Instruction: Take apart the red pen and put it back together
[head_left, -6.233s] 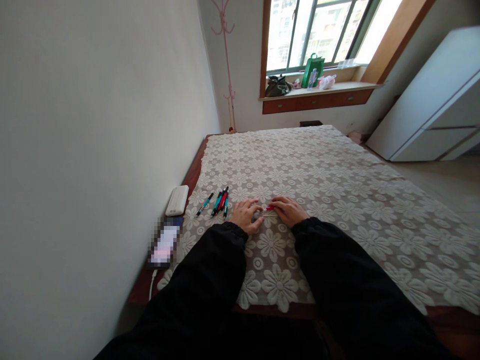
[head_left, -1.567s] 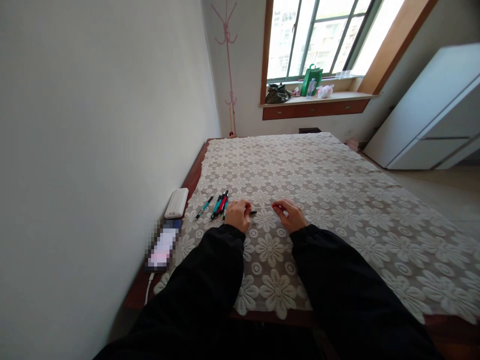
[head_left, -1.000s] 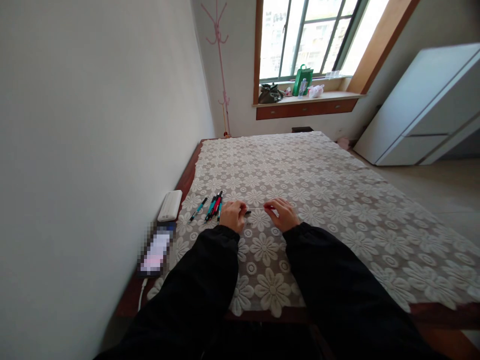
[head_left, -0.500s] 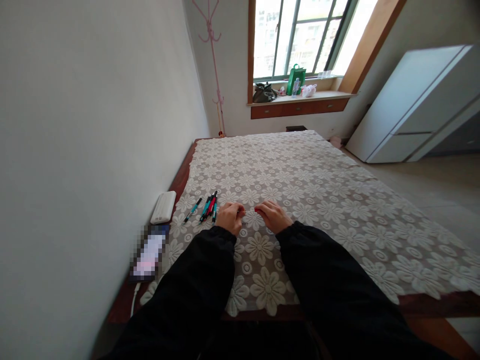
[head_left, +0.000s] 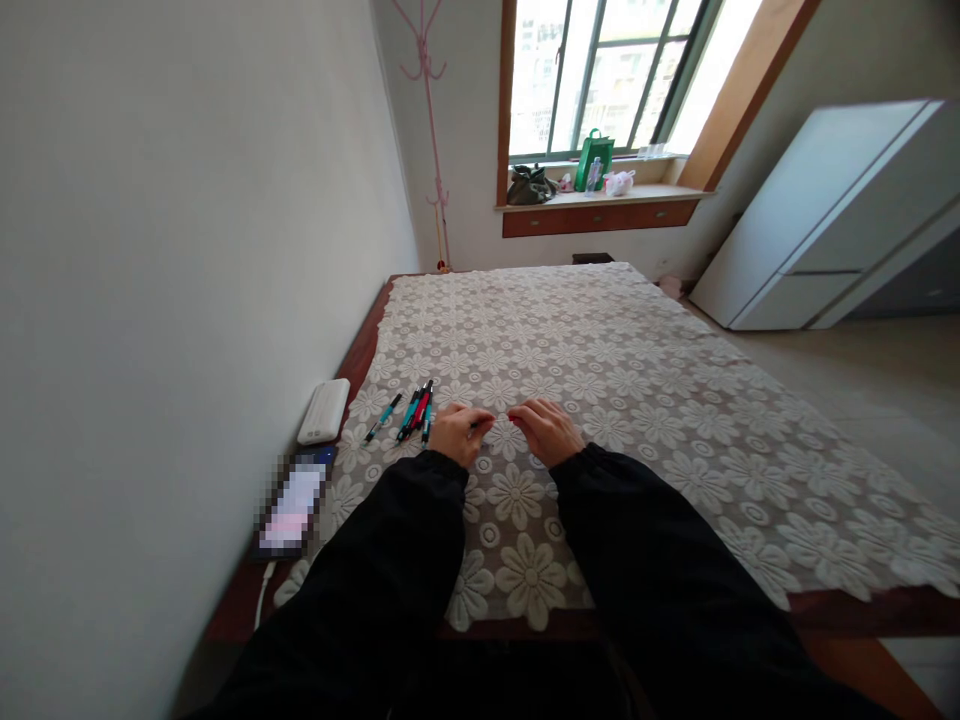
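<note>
My left hand (head_left: 459, 432) and my right hand (head_left: 549, 430) rest close together on a floral lace cloth (head_left: 675, 400) over a wooden platform. Both are closed on the parts of one pen. A dark piece shows at my left fingertips; a red piece (head_left: 514, 412) pokes out of my right fingers. Which part each hand holds is too small to tell. A bunch of teal, red and black pens (head_left: 417, 408) lies just left of my left hand. One single teal pen (head_left: 379, 417) lies further left.
A white power bank (head_left: 323, 411) and a phone (head_left: 290, 501) with a cable lie at the platform's left edge by the wall. A white cabinet (head_left: 832, 220) stands to the right. Bags sit on the window sill (head_left: 600, 192). A pink coat stand (head_left: 429, 120) is in the corner.
My hands were spread apart with a thin refill stretched between them. They have drawn together, and the refill no longer shows. The camera turned slightly right.
</note>
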